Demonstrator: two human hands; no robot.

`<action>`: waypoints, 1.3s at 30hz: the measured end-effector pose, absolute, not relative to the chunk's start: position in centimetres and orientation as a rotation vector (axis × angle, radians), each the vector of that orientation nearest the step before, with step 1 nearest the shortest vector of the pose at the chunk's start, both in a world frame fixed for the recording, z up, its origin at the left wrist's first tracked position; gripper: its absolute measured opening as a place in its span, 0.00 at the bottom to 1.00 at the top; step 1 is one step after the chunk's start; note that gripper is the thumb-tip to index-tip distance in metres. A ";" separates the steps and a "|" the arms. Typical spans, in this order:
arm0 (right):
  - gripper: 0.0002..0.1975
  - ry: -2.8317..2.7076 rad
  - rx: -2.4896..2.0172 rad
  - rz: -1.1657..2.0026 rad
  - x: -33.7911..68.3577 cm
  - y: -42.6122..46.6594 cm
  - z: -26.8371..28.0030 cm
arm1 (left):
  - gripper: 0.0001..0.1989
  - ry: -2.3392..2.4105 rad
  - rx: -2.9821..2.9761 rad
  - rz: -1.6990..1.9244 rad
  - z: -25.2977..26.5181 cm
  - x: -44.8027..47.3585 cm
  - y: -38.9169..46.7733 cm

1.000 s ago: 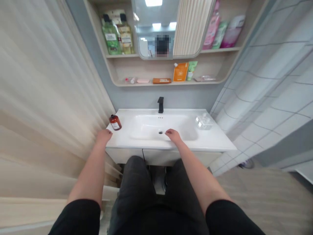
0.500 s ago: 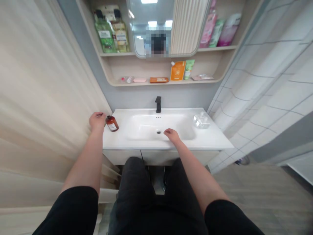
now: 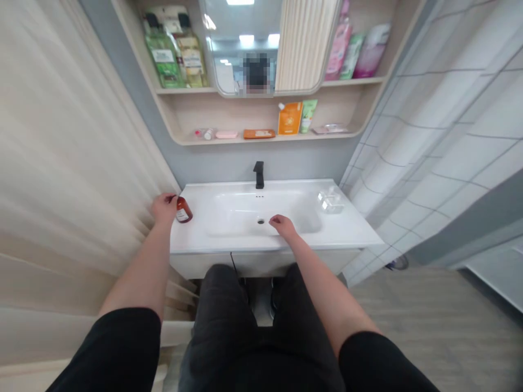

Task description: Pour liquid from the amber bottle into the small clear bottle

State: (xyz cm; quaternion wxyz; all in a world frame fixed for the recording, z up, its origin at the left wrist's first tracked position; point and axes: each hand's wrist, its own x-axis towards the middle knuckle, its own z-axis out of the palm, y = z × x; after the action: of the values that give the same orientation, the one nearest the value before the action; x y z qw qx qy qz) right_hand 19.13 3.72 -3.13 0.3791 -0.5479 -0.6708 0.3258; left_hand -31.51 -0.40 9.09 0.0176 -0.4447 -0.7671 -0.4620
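Observation:
An amber bottle with a white label stands on the left end of the white counter. My left hand is at its top, fingers closed around the cap, which they hide. Over the front part of the white sink basin, close to the drain, hovers my right hand. Its fingers are drawn together, and nothing shows in them.
A black faucet rises behind the basin. A clear container sits at the counter's right end. Above, a shelf holds an orange pouch, a green tube and small packs, below a mirror. A pale curtain hangs left.
My left hand has moved right to the amber bottle and its fingers have closed on the cap. My right hand stays over the basin. The whole view has shifted slightly.

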 end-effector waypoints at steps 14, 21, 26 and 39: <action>0.06 -1.761 -1.419 0.807 18.9 3.0 -1.9 | 0.15 -2.249 -1.440 -1.668 10.2 -25.2 -2.4; 0.08 -1.772 -1.320 0.858 18.8 2.5 -1.8 | 0.14 -2.084 -1.538 -2.121 9.4 -15.5 -4.3; 0.33 -1.779 -0.971 1.047 18.7 1.1 -1.3 | 0.15 -1.937 -1.751 -2.312 7.4 -10.3 -4.7; 0.45 -1.788 -0.798 0.955 14.8 -3.4 1.4 | 0.13 -1.840 -2.059 -2.381 4.9 -4.5 -6.3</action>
State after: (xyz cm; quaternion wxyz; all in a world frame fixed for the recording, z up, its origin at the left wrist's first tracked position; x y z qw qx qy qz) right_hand 14.82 -3.38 1.38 0.4633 -0.3245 -0.7274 0.3885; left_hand -4.53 -6.34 4.94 -0.2495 -0.5468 -0.4886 -0.6325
